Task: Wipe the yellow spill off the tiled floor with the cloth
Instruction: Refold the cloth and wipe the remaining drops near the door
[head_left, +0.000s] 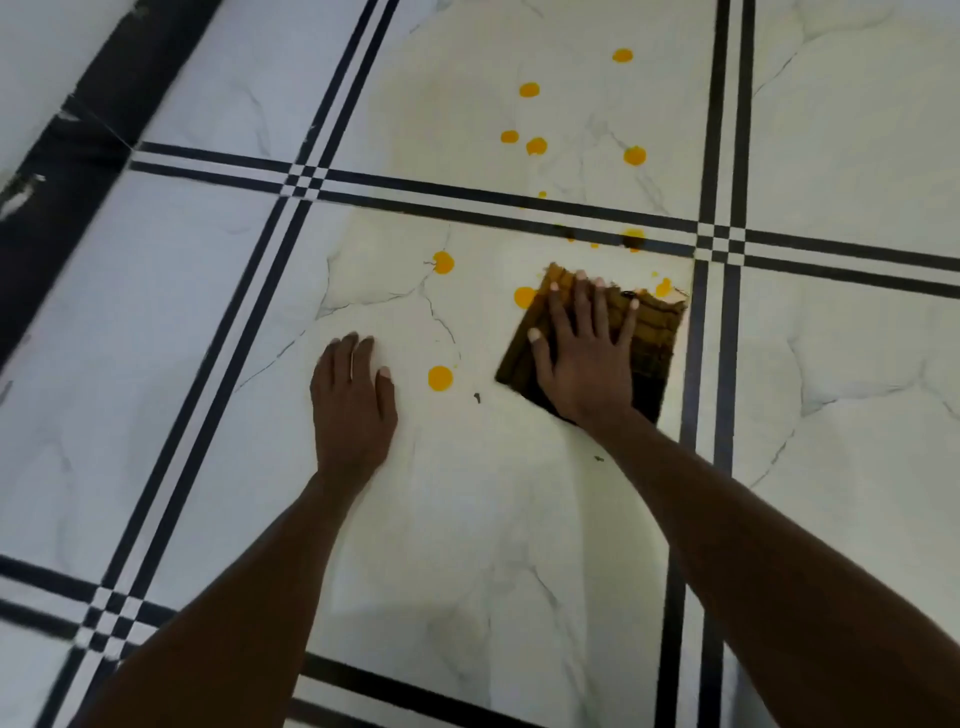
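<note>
A folded brown-yellow cloth (652, 343) lies flat on the white marble floor tile (467, 519). My right hand (582, 353) presses flat on top of it, fingers spread. Yellow drops are scattered over the floor: one (440, 378) between my hands, one (443, 262) further away, one (523, 296) touching the cloth's left edge, and several more (536, 146) on the tile beyond the black lines. My left hand (350, 400) rests flat on the bare tile, left of the drops, holding nothing.
Double black lines (467, 195) cross the floor beyond the cloth and run along its right side (711, 364). A dark skirting strip (67, 171) runs along the far left. Small dark specks (477, 398) lie on the tile near the cloth.
</note>
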